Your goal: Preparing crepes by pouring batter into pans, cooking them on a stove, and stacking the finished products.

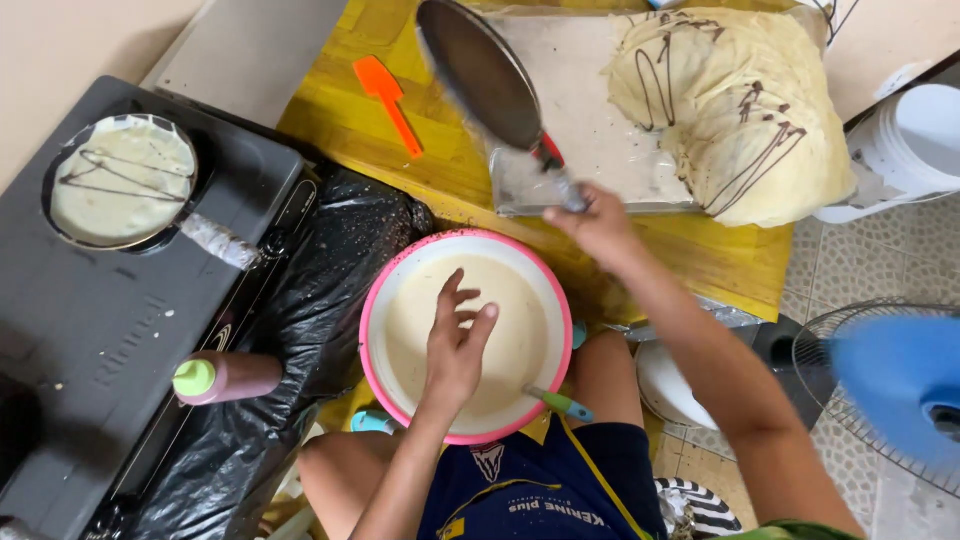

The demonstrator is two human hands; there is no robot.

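Empty dark pan (480, 72) held tilted above a tray (580, 130) by its handle, right hand (598, 225) closed around that handle at the tray's near edge. Left hand (455, 345) hovering over a pink-rimmed bowl (400, 275) of pale batter, fingers loosely spread and holding nothing; cannot tell whether touching the batter. Green-handled utensil (562, 403) resting in the bowl at its near right rim. On the tray, a heap of folded crepes (735, 110) streaked with chocolate. Orange spatula (388, 100) lying on the yellow table (340, 120) left of the tray. Farther left, a second pan (122, 180) with a chocolate-drizzled crepe on a dark stove (90, 320). Squeeze bottle (228, 378) with green cap lying on the stove's edge. Blue fan (890, 390) at far right.
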